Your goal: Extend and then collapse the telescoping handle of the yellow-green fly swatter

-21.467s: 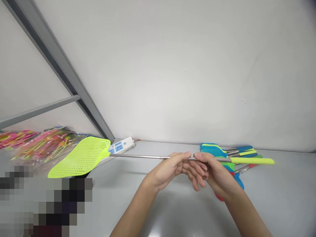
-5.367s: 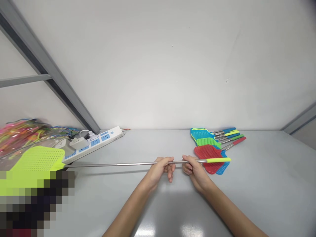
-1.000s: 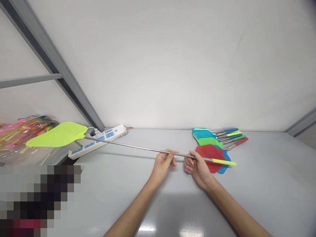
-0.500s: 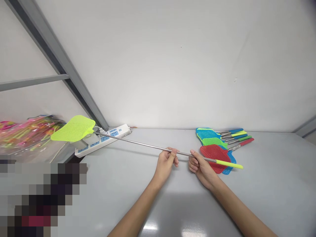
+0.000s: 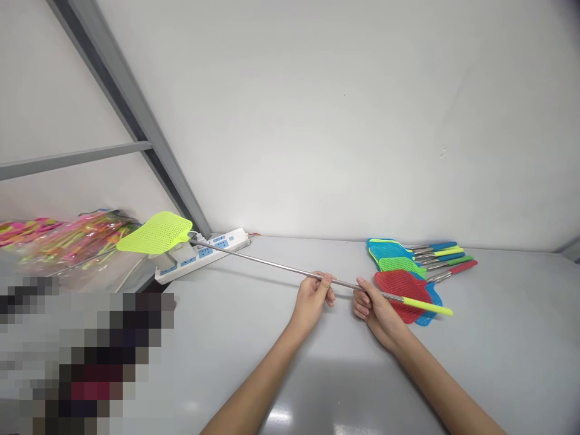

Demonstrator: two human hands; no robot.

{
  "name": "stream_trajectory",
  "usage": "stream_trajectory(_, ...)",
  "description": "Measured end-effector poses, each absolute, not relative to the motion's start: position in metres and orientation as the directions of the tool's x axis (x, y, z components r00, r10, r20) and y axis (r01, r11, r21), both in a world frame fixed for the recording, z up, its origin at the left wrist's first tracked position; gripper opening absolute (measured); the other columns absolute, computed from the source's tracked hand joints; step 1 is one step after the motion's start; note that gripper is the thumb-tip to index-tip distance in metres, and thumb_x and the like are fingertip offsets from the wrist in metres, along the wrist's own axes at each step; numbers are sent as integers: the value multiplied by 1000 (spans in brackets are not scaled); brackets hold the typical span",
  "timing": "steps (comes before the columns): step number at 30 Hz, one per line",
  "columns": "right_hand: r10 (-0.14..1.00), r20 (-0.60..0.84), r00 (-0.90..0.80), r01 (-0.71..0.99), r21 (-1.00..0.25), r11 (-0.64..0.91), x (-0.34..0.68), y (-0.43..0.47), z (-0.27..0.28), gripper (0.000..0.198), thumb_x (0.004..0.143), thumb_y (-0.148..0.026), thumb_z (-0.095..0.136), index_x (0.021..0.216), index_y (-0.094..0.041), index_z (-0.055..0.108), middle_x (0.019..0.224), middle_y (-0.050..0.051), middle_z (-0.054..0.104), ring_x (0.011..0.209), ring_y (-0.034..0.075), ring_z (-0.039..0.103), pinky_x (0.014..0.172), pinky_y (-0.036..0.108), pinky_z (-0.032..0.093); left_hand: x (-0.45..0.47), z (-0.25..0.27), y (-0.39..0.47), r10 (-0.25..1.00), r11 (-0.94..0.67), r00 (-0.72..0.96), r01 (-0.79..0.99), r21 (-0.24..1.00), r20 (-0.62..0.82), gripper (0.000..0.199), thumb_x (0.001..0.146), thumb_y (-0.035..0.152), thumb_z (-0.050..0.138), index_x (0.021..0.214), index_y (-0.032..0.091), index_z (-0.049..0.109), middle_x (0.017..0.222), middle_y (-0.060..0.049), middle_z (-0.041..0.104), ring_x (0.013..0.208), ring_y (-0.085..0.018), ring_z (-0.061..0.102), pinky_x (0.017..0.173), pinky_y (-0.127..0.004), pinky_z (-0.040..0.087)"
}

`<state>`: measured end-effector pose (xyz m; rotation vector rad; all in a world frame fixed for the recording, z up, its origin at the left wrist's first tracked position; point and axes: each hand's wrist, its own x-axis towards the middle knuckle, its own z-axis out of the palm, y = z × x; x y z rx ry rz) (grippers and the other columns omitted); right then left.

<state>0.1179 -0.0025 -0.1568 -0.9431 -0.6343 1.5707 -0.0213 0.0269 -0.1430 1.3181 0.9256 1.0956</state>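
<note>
A yellow-green fly swatter point(image 5: 156, 232) with a long thin metal rod spans the view, its perforated head at the left and its yellow-green grip at the right. My left hand point(image 5: 313, 296) pinches the rod near its middle, thumb on top. Closer to the grip, my right hand point(image 5: 374, 305) is closed round the same rod. Behind the grip lies a red fly swatter point(image 5: 403, 293), partly over a blue one. Beyond it several more swatters, among them a green one point(image 5: 399, 266), lie in an overlapping pile with their handles to the right.
A white power strip point(image 5: 203, 257) with blue sockets lies behind the swatter's head. Several plastic-wrapped colourful items point(image 5: 90, 238) are at the far left. A grey metal frame point(image 5: 149, 142) stands against the white wall. The lower left is pixelated.
The whole scene has shifted slightly to the right as the camera turned left. Both hands keep the same hold on the fly swatter's rod.
</note>
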Motion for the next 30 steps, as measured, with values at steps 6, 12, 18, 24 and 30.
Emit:
stream_trajectory(6, 977, -203, -67, -523, -826, -208, 117, -2, -156, 41, 76, -42, 50, 46, -18, 36, 45, -7, 24, 39, 7, 22, 40, 24, 18, -24, -139, 29, 967, -50, 247, -76, 996, 67, 29, 77, 42, 44, 76, 14, 53, 48, 4, 49, 44, -8, 46, 52, -22, 37)
stream_trajectory(12, 975, -206, -82, -521, -825, -218, 116, 0, -155, 41, 76, -42, 50, 46, -18, 37, 44, -7, 24, 39, 7, 23, 41, 24, 19, -25, -129, 27, 968, -41, 243, -55, 998, 53, 29, 76, 41, 46, 81, 14, 57, 47, 4, 48, 47, -10, 46, 54, -22, 37)
stream_trajectory(18, 971, -209, -114, -530, -814, -237, 117, -1, -151, 41, 75, -42, 50, 45, -17, 38, 44, -6, 24, 39, 7, 23, 41, 24, 19, -27, -124, 24, 970, -51, 231, -98, 994, 73, 27, 77, 38, 46, 83, 15, 59, 49, 4, 48, 49, -10, 46, 61, -23, 37)
stream_trajectory(24, 959, -222, -178, -594, -752, -284, 116, -3, -145, 39, 72, -39, 53, 44, -18, 36, 44, -7, 24, 40, 7, 22, 41, 24, 21, -28, -123, 26, 975, -53, 208, -145, 988, 83, 26, 77, 38, 47, 73, 15, 57, 51, 3, 49, 51, -10, 45, 61, -24, 36)
stream_trajectory(30, 939, -264, -219, -692, -637, -340, 111, -8, -136, 37, 72, -33, 54, 47, -19, 31, 47, -8, 19, 40, 7, 18, 40, 23, 22, -31, -117, 22, 985, -69, 144, -183, 981, 96, 23, 77, 37, 47, 73, 17, 57, 48, 4, 49, 50, -10, 45, 62, -24, 35)
